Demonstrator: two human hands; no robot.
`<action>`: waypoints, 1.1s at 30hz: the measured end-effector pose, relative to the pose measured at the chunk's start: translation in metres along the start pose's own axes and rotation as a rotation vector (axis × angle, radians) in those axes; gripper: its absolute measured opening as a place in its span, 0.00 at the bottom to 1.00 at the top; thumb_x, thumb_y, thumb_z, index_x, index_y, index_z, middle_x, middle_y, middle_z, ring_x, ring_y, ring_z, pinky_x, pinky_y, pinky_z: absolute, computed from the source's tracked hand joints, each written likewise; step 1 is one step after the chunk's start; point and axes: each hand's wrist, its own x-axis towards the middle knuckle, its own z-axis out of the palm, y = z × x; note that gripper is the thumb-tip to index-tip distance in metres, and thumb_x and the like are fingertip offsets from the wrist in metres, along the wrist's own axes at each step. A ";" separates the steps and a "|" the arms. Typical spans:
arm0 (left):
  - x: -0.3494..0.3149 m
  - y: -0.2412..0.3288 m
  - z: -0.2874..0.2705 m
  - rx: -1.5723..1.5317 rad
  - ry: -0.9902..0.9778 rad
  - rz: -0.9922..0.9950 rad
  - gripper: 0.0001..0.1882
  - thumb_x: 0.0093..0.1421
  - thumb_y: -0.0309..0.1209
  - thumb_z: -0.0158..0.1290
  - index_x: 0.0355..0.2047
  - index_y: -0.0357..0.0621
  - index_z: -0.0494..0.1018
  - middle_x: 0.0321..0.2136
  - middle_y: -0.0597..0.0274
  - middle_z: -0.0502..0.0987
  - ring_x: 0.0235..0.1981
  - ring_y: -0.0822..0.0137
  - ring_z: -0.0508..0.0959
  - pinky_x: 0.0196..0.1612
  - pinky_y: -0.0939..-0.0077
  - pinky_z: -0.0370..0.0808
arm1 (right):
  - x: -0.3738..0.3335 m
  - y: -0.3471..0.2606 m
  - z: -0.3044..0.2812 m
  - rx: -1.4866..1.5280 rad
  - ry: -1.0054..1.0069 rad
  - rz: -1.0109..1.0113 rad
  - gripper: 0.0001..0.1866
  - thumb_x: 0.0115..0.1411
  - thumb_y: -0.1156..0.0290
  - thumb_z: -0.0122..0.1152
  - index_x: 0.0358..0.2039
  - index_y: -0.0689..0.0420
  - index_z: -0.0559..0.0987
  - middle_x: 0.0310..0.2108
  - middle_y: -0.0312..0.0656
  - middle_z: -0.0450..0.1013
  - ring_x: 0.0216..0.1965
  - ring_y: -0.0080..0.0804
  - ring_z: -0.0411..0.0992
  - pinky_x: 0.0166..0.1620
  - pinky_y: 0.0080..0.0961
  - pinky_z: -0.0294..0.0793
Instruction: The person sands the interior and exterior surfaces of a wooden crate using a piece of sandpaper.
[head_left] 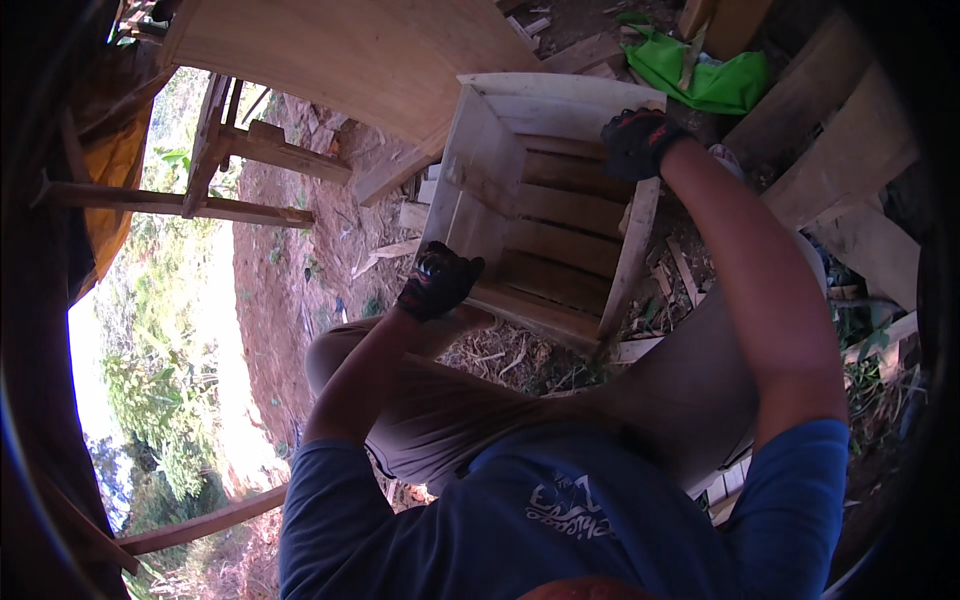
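Observation:
A wooden slatted crate (488,150) sits tilted in front of my knees, its open side facing up toward me. Pale boards form its walls, and gaps show between the darker slats of its bottom. My left hand (440,280), in a black glove, is closed round the near left edge of the crate. On the far right, my right hand (638,145), also in a black glove, has its fingers curled over the crate's right rim. The fingertips of both hands are partly hidden.
A large plywood panel (350,60) lies beyond the crate to the left. A bright green bag (700,75) is on the ground at the far right, near thick planks (845,140). Wood scraps litter the soil. A rough timber frame (270,148) stands at the left.

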 end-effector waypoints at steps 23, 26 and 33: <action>0.112 0.204 -0.014 -0.254 0.232 -0.081 0.10 0.63 0.33 0.54 0.42 0.50 0.81 0.18 0.58 0.74 0.20 0.53 0.76 0.29 0.52 0.71 | 0.000 -0.007 -0.007 0.018 -0.034 0.060 0.29 0.49 0.60 0.60 0.52 0.60 0.81 0.52 0.52 0.79 0.54 0.48 0.78 0.55 0.45 0.78; 0.122 0.212 -0.025 -0.300 0.236 -0.146 0.13 0.60 0.32 0.54 0.44 0.45 0.79 0.22 0.55 0.77 0.25 0.52 0.79 0.33 0.52 0.75 | -0.004 -0.008 -0.008 0.025 -0.003 0.035 0.28 0.50 0.59 0.59 0.51 0.60 0.82 0.52 0.53 0.79 0.54 0.48 0.78 0.56 0.44 0.77; 0.102 0.184 -0.015 -0.213 0.236 -0.175 0.13 0.59 0.35 0.55 0.44 0.51 0.80 0.17 0.59 0.76 0.21 0.53 0.78 0.32 0.52 0.72 | -0.003 -0.002 -0.003 0.028 0.005 0.012 0.28 0.54 0.52 0.60 0.50 0.59 0.82 0.52 0.54 0.78 0.54 0.50 0.78 0.57 0.44 0.76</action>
